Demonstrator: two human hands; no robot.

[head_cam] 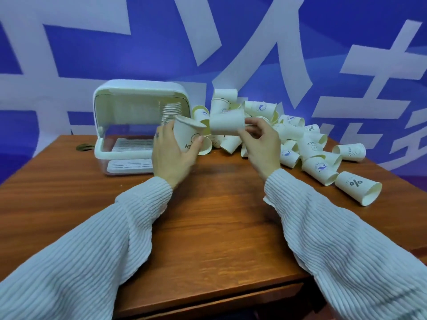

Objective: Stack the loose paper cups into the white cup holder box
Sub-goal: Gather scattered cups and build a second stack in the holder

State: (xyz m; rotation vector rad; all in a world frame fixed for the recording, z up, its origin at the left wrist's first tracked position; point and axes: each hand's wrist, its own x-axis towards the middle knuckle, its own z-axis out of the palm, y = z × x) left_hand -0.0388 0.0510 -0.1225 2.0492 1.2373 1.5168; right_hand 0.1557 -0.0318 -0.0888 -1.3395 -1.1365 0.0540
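My left hand (172,155) grips a white paper cup (188,137) printed with dark letters, its mouth tilted up and to the right. My right hand (258,140) holds a second plain white cup (227,123) on its side, just right of the first cup's rim. The white cup holder box (129,125) stands at the back left with its lid raised; a stack of nested cups (172,110) leans inside its right end. A pile of loose paper cups (298,139) lies behind and to the right of my hands.
The wooden table (208,215) stretches toward me, with its front edge near the bottom. A lone cup with a percent sign (358,188) lies near the right edge. A blue and white banner (115,49) forms the backdrop.
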